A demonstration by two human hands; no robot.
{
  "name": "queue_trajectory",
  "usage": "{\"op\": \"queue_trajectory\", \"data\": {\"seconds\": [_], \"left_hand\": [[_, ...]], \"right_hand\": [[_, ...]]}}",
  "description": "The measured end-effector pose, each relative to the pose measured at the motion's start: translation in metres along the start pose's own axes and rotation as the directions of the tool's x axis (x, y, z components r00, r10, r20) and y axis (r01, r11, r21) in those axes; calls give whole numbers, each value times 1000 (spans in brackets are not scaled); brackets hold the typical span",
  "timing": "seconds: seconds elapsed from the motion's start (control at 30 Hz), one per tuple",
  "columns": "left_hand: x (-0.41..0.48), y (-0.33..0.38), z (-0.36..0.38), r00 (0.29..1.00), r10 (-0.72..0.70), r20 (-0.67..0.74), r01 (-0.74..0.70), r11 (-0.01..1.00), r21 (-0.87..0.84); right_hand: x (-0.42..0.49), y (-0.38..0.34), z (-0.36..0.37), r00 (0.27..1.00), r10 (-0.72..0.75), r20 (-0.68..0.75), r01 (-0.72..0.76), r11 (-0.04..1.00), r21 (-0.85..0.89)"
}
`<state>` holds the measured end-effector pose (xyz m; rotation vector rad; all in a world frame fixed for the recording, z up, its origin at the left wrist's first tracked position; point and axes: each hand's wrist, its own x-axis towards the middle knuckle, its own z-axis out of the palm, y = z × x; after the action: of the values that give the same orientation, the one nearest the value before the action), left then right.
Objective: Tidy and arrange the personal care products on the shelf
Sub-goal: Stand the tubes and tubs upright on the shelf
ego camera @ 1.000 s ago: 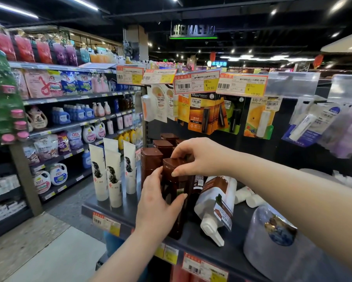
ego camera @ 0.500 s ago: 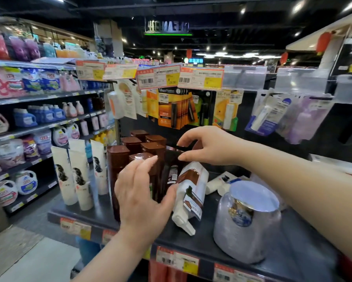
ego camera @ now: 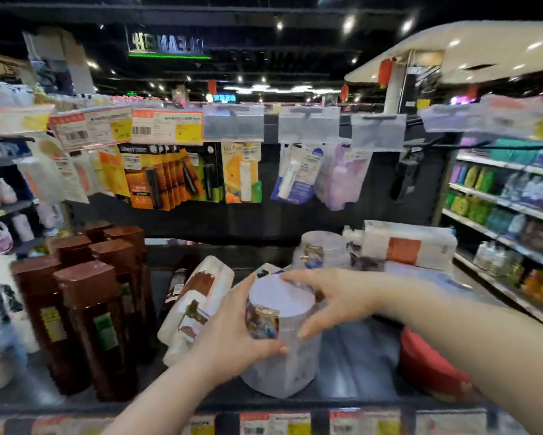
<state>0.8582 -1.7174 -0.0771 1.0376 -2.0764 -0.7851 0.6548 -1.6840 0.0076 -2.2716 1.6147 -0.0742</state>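
A clear round tub [ego camera: 290, 356] with a white lid and a picture label stands near the front of the dark shelf [ego camera: 355, 365]. My left hand [ego camera: 232, 334] wraps its left side and my right hand [ego camera: 330, 299] grips its lid and right side. To the left stand several brown bottles [ego camera: 85, 309] in rows. A white-and-brown pump bottle [ego camera: 195, 306] lies on its side between the brown bottles and the tub. A second clear tub [ego camera: 323, 249] stands further back.
Carded lip balms [ego camera: 242, 174] and small packs hang from pegs above, under price tags. A white pack with an orange label [ego camera: 408, 246] sits at the back right, a red item [ego camera: 427, 365] at the right front. Aisle shelves [ego camera: 509, 208] flank both sides.
Both hands left the brown bottles and moved right onto the clear tub. The view swung right, so the white tubes on the left are out of sight.
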Motion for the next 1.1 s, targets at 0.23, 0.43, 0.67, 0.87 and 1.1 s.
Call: {"op": "queue_trajectory", "data": {"seconds": [0.23,0.43,0.67,0.87,1.1], "left_hand": [[25,27,40,998,68,17,-66,995,-81],[52,46,71,996,87,12,-86,993,-80],[63,45,79,999,47,-6,-47,997,-59],[61,44,78,1000,22,-19,-23,999,-35],[62,105,87,909,290,-299,-228,947,224]], "right_hand": [[-18,45,-5,990,70,-124,-65,997,40],[-22,87,-18,987,127,-100,-117,988,101],[-11,104,-23,991,85,-99,-72,989,127],[-19,102,-29,992,55,-117,-51,998,39],[-88,137,-74,925,230,-304,-234,972,25]]}}
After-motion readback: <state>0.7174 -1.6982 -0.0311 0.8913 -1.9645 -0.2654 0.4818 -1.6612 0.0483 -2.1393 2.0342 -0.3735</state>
